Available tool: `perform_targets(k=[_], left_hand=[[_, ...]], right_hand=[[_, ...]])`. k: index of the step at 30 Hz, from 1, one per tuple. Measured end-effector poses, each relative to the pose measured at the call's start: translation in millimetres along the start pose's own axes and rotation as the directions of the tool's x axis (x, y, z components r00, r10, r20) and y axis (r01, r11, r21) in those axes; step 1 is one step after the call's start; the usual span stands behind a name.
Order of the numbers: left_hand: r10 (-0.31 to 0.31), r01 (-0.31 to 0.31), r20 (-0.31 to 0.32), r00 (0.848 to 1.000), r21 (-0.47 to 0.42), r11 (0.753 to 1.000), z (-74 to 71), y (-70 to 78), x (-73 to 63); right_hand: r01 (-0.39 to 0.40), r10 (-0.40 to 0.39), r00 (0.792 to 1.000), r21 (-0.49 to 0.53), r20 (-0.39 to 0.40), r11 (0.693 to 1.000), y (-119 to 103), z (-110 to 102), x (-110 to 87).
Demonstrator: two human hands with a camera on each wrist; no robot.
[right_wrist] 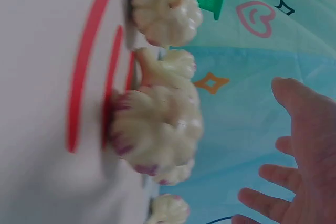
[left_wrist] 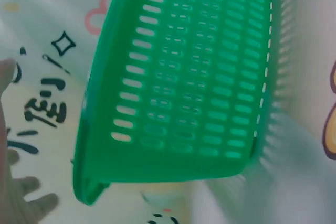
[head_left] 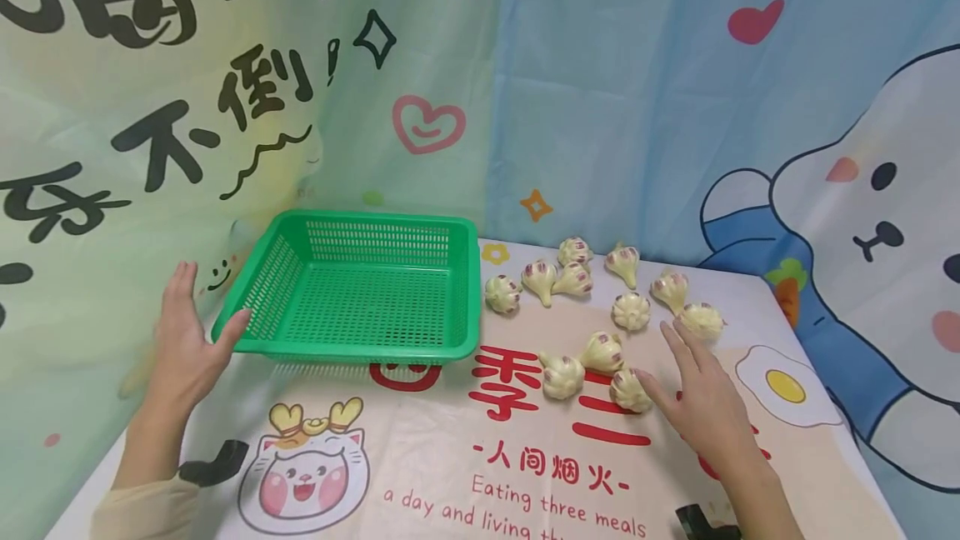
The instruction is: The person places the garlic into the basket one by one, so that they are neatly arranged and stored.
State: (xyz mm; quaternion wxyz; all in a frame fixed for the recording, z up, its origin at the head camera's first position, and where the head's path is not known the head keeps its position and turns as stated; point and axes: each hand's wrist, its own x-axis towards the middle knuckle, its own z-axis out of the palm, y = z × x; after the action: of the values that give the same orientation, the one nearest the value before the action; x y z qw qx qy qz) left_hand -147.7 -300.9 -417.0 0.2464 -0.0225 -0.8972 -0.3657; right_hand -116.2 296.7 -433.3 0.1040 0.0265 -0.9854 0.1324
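Observation:
A green plastic basket (head_left: pixel 352 298) with slotted walls stands on the left of the table, nothing in it. My left hand (head_left: pixel 191 344) is beside its left end, fingers straight and thumb spread toward the rim; the left wrist view shows the hand (left_wrist: pixel 18 192) apart from the basket wall (left_wrist: pixel 173 166). To the basket's right lie several garlic bulbs, whitish with purple marks. My right hand (head_left: pixel 708 402) hovers by the nearest garlic bulb (head_left: pixel 630 390), fingers extended, holding nothing. From the right wrist, one garlic bulb (right_wrist: pixel 157 129) looms large, apart from the hand (right_wrist: pixel 310 156).
Printed cloth covers the table (head_left: pixel 420 457), with a cartoon cat (head_left: pixel 303 482) and lettering. A patterned curtain (head_left: pixel 585 107) hangs behind the basket and garlic. Dark straps (head_left: pixel 213 463) show near both wrists. More garlic bulbs (head_left: pixel 573 252) lie toward the back edge.

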Motion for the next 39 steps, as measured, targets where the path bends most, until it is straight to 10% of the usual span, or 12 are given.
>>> perform_targets(k=[6, 12, 28, 39], left_hand=[[-0.168, 0.172, 0.237, 0.957, 0.004, 0.985, 1.1, -18.4, -1.6], [-0.151, 0.185, 0.385, 0.911, -0.053, 0.981, 1.3, -35.6, 2.6], [-0.094, 0.197, 0.503, 0.859, -0.156, 0.968, 7.3, -51.5, 19.8], [-0.071, 0.144, 0.5, 0.863, -0.11, 0.983, 20.5, -44.8, 30.4]], right_hand=[[-0.075, 0.07, 0.982, 0.019, 0.175, 0.997, 1, 15, -5.9], [-0.076, 0.064, 0.971, 0.044, 0.231, 0.996, 2, 25, -6.4], [-0.066, 0.052, 0.96, 0.043, 0.274, 0.997, 5, 34, 0.1], [-0.104, 0.089, 0.941, 0.029, 0.326, 0.994, 6, 29, 5.1]])
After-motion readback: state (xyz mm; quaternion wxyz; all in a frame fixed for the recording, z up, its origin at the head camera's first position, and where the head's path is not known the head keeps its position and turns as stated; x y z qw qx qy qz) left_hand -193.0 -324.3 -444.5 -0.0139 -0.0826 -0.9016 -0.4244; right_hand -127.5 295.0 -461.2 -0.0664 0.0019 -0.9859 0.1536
